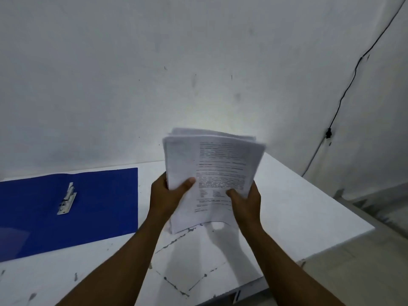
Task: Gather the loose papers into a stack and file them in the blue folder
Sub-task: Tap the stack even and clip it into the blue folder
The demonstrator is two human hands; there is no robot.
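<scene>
Both hands grip one stack of papers (212,173), lifted upright above the surface (309,206): our left hand (170,195) curls around its left edge, thumb on the printed face, and our right hand (245,199) clamps the lower right edge. The blue folder (88,206) lies open and flat to the left, nearer our left hand, its metal clip (67,198) running near-to-far. We judge the sheets thin, floppy and unevenly fanned at the top; the folder looks smooth plastic.

Printed matt paper stack (212,173), glossy blue plastic folder (99,206) with a shiny metal clip (67,199).
</scene>
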